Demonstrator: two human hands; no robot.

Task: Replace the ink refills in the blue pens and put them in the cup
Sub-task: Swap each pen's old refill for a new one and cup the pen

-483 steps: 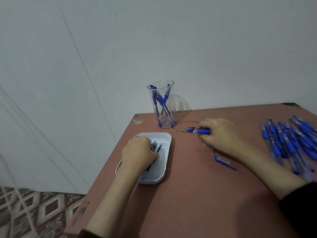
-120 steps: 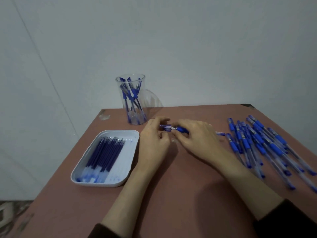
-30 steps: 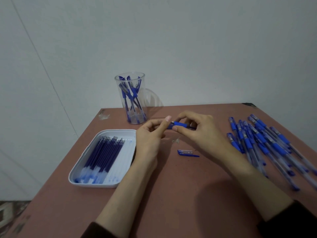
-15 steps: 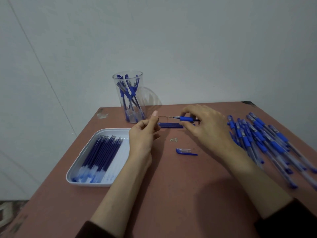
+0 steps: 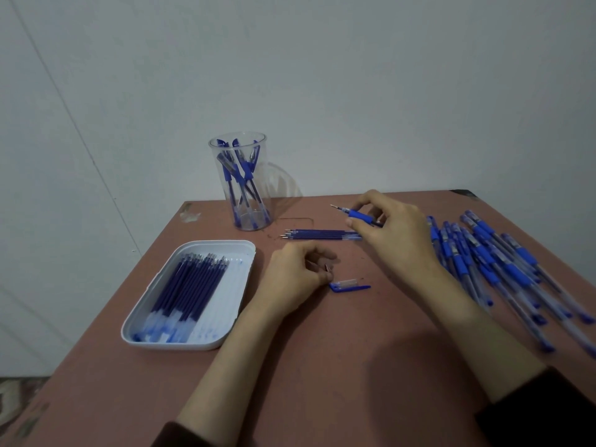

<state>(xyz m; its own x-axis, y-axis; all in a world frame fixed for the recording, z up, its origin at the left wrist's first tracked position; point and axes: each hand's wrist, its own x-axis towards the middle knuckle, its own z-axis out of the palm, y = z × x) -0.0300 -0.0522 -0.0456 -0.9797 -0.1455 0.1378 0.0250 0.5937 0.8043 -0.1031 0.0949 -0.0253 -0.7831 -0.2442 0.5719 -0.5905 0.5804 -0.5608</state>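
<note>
My right hand [image 5: 395, 235] holds an uncapped blue pen [image 5: 358, 215] above the table, its tip pointing left. My left hand [image 5: 295, 279] rests curled on the table beside the pen's cap [image 5: 349, 285], with its fingertips close to the cap; whether it touches the cap I cannot tell. A few used refills [image 5: 322, 234] lie in a row between the hands and the clear cup [image 5: 240, 182], which holds several pens. The white tray [image 5: 238, 298] at the left holds several new refills [image 5: 188, 285]. A pile of blue pens [image 5: 496, 266] lies at the right.
The brown table [image 5: 322, 366] stands against a pale wall. Its left edge runs just beyond the tray, with patterned floor below. A thin wire loop [image 5: 298, 220] lies near the cup. Small debris marks the far left corner.
My left hand has dropped from near the refills down to the table beside the cap. My right hand still holds the pen and has shifted slightly right.
</note>
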